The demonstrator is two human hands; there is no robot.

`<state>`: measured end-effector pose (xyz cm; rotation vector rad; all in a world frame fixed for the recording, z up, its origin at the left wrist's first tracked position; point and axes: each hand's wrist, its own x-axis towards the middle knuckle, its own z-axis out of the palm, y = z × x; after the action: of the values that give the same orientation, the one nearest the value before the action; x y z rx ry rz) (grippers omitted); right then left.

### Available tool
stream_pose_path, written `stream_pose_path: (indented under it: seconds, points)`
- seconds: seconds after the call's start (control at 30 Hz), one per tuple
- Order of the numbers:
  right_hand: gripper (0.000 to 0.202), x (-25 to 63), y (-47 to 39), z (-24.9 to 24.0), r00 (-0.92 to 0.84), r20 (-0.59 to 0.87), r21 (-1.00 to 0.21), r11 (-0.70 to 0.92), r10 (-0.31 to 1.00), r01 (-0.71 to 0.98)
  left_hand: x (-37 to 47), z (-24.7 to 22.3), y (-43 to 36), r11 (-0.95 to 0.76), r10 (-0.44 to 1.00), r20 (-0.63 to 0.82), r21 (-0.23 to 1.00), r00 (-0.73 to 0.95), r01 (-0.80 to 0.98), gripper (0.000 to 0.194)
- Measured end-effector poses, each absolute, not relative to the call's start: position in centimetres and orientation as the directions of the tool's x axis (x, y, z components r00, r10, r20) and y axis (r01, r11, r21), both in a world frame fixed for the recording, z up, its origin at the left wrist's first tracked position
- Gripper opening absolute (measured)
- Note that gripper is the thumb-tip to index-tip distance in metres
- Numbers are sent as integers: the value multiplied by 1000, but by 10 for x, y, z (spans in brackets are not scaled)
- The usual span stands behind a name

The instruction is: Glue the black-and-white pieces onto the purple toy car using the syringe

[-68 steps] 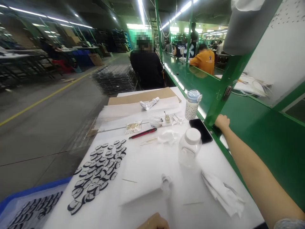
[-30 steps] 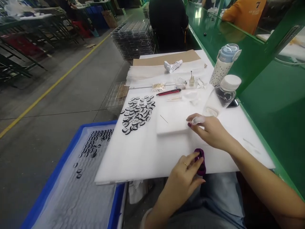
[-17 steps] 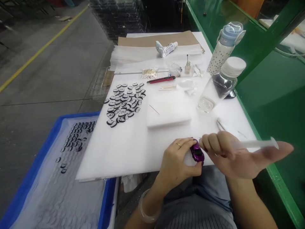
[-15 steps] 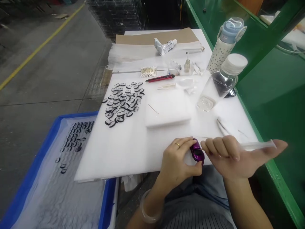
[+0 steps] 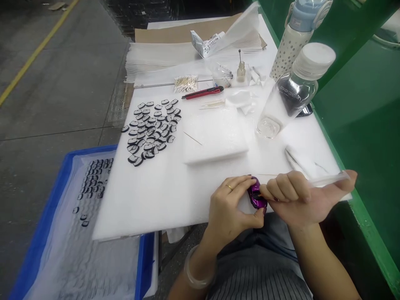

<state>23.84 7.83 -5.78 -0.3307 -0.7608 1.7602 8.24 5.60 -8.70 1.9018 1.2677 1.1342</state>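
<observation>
A small glossy purple toy car body (image 5: 258,203) with a dark opening is held over the table's front edge. My left hand (image 5: 233,202) closes on it, fingertips at its far end and thumb at its near end. My right hand (image 5: 292,198) is curled beside the car, its fingertips at the dark opening. A thin, translucent white strip (image 5: 329,180) stretches from its curled fingers along the raised thumb. What the fingertips pinch is too small to make out. Many black-edged clear pieces (image 5: 151,131) lie spread on the left of the table.
A white foam block (image 5: 215,139) bears a thin stick. Behind it lie a red utility knife (image 5: 203,92), cotton swabs (image 5: 186,84) and a small glass vial (image 5: 241,71). A clear bottle (image 5: 286,96) and dotted flask (image 5: 293,46) stand right. A blue tray (image 5: 64,179) sits lower left.
My view has shifted, so the table's contents appear larger and further left. My right fingertips have come closer in over the purple car body. My left hand keeps its hold.
</observation>
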Motion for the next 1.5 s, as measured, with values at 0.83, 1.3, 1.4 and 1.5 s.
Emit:
stream_pose_path:
  seconds: [0.83,1.3,1.4,1.5]
  points:
    - [63,237,64,-39,-319,166,-920,30,933,-390,89,-87,55,-350,936,330,820,127,453,41]
    - [68,242,56,-38,-227,172,-902,61,959,-428,90,-89,54,-355,933,333,804,132,476,43]
    - [69,240,55,-38,-231,160,-909,52,960,-413,90,-89,54,-359,932,338,803,132,476,43]
    - [69,238,50,-39,-233,143,-915,39,962,-401,91,-89,54,-358,932,337,801,132,479,43]
